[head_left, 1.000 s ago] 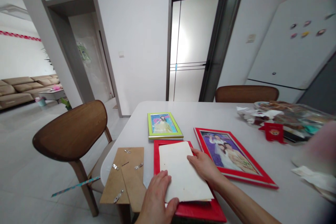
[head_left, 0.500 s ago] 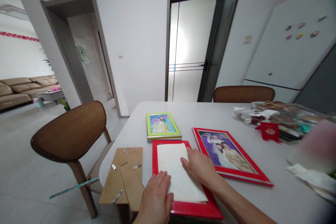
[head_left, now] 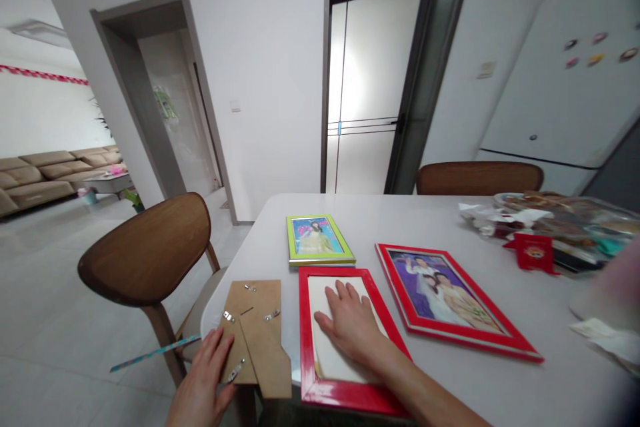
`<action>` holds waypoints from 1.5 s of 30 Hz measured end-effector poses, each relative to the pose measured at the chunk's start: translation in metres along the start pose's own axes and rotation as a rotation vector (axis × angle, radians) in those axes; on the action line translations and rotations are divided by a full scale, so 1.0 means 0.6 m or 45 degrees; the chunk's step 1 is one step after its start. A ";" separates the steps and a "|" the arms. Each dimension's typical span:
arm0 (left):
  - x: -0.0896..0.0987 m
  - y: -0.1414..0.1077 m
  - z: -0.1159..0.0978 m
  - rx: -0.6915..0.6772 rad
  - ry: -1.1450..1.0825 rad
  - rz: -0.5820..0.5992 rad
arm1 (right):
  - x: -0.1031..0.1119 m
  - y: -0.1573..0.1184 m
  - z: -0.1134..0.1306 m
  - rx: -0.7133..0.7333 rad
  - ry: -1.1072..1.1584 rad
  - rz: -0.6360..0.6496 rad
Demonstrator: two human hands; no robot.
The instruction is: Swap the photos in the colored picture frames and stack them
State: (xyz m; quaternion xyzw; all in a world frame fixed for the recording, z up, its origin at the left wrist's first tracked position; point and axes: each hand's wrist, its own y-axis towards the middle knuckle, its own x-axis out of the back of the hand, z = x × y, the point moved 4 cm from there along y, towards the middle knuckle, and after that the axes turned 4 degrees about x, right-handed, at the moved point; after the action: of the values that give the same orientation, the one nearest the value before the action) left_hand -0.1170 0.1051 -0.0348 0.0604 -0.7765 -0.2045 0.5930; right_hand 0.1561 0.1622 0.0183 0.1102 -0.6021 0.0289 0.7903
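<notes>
My right hand point(head_left: 353, 327) lies spread on a white sheet point(head_left: 327, 360) inside a red frame point(head_left: 313, 392) near the table's front edge. At the left edge of a brown backing board point(head_left: 270, 347) with metal clips and a fold-out stand, my left hand point(head_left: 205, 373) rests with its fingers on the board. Right of the empty-faced frame lies another red frame point(head_left: 415, 321) with a photo of people on purple. Behind them is a green frame point(head_left: 323, 259) holding a photo of a person in a yellow dress.
A brown chair point(head_left: 150, 247) stands left of the white table point(head_left: 370, 217), another chair point(head_left: 480, 178) behind it. Plastic-wrapped items point(head_left: 585, 213), a red packet point(head_left: 534, 253) and tissue point(head_left: 607, 340) lie at the right. A patterned strip point(head_left: 155, 352) sticks out at the left.
My left hand has moved left from the red frame's edge to the backing board. My right hand has shifted onto the middle of the white sheet and spread flat. The view has turned slightly.
</notes>
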 end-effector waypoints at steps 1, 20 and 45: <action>0.000 -0.001 -0.001 -0.032 -0.011 -0.044 | -0.002 0.001 -0.007 -0.004 0.007 0.022; 0.039 0.036 -0.249 -0.717 -0.295 -0.336 | 0.065 -0.086 -0.075 -0.151 1.459 -0.036; 0.003 0.082 -0.305 -0.211 -0.327 0.518 | 0.020 -0.092 -0.097 0.169 0.159 -0.087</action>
State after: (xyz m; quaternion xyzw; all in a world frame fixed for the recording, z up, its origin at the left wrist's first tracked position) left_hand 0.0627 0.1041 0.0245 -0.1724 -0.8222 -0.1501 0.5213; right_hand 0.2241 0.1195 0.0076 0.1807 -0.5443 0.0487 0.8178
